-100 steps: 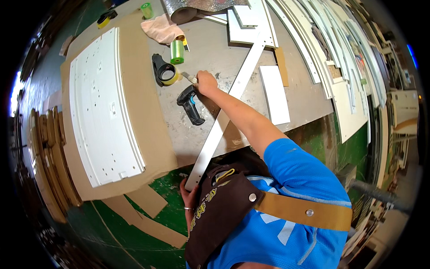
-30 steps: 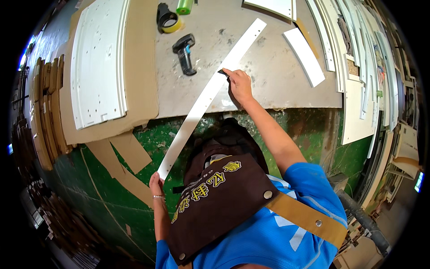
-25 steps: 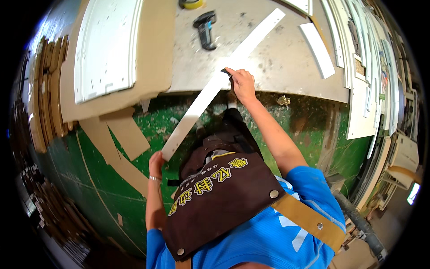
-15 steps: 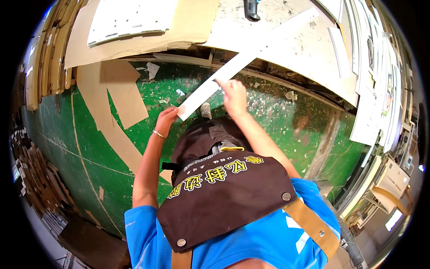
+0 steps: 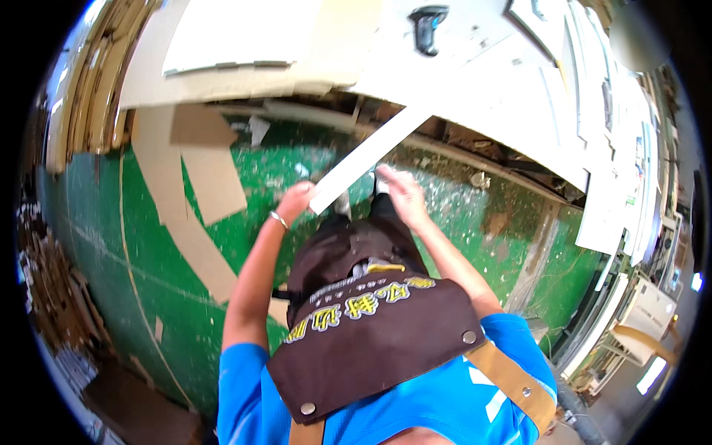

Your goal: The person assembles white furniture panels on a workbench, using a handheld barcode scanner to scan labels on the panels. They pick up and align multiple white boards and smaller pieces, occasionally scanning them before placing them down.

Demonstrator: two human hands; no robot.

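Observation:
A long, narrow white board (image 5: 374,148) slants from in front of me up to the worktable, its far end lying over the table edge. My left hand (image 5: 297,199) grips its near end, thumb and fingers closed around it. Just right of the board is my right hand (image 5: 404,196), apart from it and blurred, with its fingers curled. Something small and dark shows at those fingertips, but its kind is unclear.
On the worktable (image 5: 475,81) lie a black handheld scanner-like device (image 5: 428,30) and a large white panel (image 5: 237,37) over cardboard. Cardboard pieces (image 5: 215,185) litter the green floor to the left. White panels (image 5: 604,200) lean at the right; brown boards (image 5: 96,96) stand stacked at the left.
The board's near end has shifted slightly down and right in view, with my left hand on it. My right hand has moved down and right, off the board. The view has tilted toward the table.

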